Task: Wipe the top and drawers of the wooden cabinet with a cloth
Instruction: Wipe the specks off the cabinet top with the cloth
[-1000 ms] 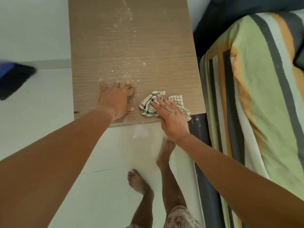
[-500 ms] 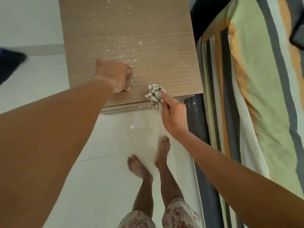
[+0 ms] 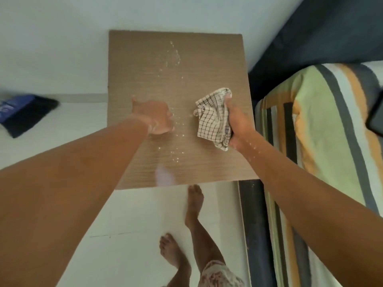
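Your right fingers point(image 3: 228, 101) are wrapped round the checked cloth point(image 3: 213, 121), bunching it in the right hand point(image 3: 238, 123) so that it hangs lifted over the right side of the cabinet top point(image 3: 145, 59), not pressed flat. Your left hand point(image 3: 154, 117) rests on the wood just to the left, fingers curled under; whether they are shut on anything I cannot tell. Between the two hands, and running away from you toward the wall, lies a trail of pale specks point(image 3: 173, 59). So the mess sits left and forward of the cloth, its line along the top's depth. The cloth hand is the one to bring down and sweep leftward across it. The drawers are out of sight below the front edge.
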`<action>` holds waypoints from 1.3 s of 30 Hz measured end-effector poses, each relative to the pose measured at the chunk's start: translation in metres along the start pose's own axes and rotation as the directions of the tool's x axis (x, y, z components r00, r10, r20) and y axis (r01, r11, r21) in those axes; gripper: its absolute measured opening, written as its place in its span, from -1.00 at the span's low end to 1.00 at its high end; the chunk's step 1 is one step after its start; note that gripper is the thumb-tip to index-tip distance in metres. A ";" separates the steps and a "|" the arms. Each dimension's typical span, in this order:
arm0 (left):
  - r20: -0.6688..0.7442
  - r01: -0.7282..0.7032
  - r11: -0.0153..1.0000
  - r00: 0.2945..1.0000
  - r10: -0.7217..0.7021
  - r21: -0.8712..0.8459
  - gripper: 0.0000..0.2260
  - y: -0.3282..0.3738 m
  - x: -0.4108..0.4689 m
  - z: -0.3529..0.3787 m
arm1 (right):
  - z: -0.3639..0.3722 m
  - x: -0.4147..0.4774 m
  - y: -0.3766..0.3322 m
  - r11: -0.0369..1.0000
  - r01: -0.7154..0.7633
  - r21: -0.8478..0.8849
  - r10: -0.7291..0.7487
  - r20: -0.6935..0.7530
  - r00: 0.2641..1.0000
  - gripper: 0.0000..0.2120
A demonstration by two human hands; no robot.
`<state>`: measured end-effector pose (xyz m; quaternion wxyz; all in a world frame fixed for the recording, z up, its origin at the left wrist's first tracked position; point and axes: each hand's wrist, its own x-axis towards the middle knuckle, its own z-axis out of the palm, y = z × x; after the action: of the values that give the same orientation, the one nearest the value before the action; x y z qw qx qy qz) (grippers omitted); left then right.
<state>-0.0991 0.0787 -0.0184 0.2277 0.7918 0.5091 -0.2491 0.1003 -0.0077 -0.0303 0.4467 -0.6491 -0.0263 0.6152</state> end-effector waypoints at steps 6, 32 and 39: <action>-0.074 0.147 0.988 0.987 -0.144 0.050 -0.60 -0.041 0.059 -0.042 | 0.046 0.059 -0.094 0.879 0.269 -0.393 -0.295 -0.006 0.955 -0.82; -0.092 0.250 0.959 0.960 -0.263 -0.130 -0.19 -0.071 0.110 -0.031 | 0.149 0.202 -0.094 0.016 0.640 -0.768 -0.422 0.575 0.701 -0.58; -0.064 0.175 0.971 0.980 -0.188 -0.164 -0.10 -0.078 0.103 -0.028 | 0.091 0.135 -0.021 -0.059 0.681 -0.730 -0.391 0.645 0.657 -0.57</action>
<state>-0.1298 0.1965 -0.0698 0.2456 0.7305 0.6062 -0.1964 0.0685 0.1334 -0.1078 0.1469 -0.6273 -0.7037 0.2996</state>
